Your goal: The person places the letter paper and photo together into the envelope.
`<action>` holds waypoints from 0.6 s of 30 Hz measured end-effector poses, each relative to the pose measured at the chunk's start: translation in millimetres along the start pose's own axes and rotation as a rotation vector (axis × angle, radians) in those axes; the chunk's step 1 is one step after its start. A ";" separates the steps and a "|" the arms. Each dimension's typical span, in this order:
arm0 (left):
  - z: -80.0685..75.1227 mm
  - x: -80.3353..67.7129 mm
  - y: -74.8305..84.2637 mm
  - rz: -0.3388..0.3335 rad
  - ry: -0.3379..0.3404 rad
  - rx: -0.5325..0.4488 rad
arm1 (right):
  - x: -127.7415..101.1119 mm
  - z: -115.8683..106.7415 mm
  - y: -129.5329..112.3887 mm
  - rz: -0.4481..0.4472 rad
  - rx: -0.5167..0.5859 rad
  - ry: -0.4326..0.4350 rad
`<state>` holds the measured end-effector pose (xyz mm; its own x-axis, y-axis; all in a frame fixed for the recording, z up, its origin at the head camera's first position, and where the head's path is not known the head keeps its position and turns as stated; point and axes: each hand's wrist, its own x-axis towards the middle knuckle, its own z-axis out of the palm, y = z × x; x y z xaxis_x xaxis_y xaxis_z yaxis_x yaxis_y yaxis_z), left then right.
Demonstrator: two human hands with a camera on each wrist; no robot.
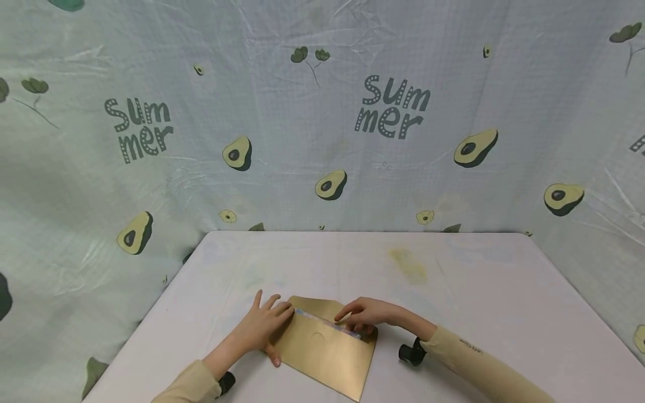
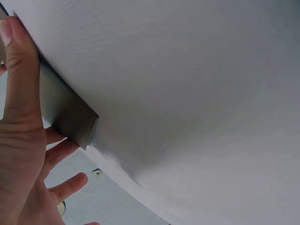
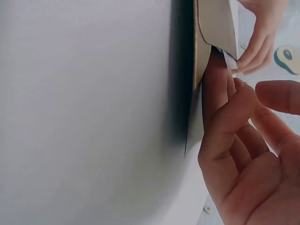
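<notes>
A gold envelope [image 1: 322, 352] lies slanted on the table with its flap [image 1: 314, 305] spread open at the far side. From its mouth shows the edge of a thin, colourful printed sheet [image 1: 322, 320], most of it hidden inside. My left hand [image 1: 264, 327] holds the envelope's left end, thumb at the near edge and fingers at the far corner. In the left wrist view the thumb [image 2: 21, 70] runs along the envelope's edge. At the mouth's right end is my right hand [image 1: 370, 313], one finger [image 3: 216, 82] reaching under the envelope's paper. Whether it pinches the sheet is hidden.
The white table [image 1: 478, 296] bears a faint yellowish stain. Behind it hangs a pale cloth [image 1: 282, 112] printed with avocados and lettering. A black wrist device [image 1: 413, 352] sits under the right wrist, another [image 1: 227, 383] by the left.
</notes>
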<state>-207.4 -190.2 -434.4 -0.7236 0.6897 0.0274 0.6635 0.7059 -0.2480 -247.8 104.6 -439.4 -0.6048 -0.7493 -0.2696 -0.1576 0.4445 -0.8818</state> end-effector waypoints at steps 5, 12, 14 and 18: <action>-3.1 1.0 2.3 -0.009 -0.012 -0.012 | -19.1 -8.6 9.4 -0.024 -0.013 0.034; -7.6 -6.5 4.7 -0.016 0.017 -0.101 | -52.0 -24.1 22.0 -0.043 -0.069 0.183; -9.7 -11.1 5.3 -0.017 0.039 -0.168 | -62.3 -29.3 26.0 -0.052 -0.080 0.239; -13.2 -19.6 4.1 -0.065 0.090 -0.327 | -82.9 -39.1 32.9 -0.065 -0.114 0.350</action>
<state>-187.9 -198.7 -423.2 -0.7561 0.6430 0.1218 0.6532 0.7529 0.0802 -233.3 200.6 -431.0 -0.8179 -0.5734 -0.0487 -0.2781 0.4680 -0.8388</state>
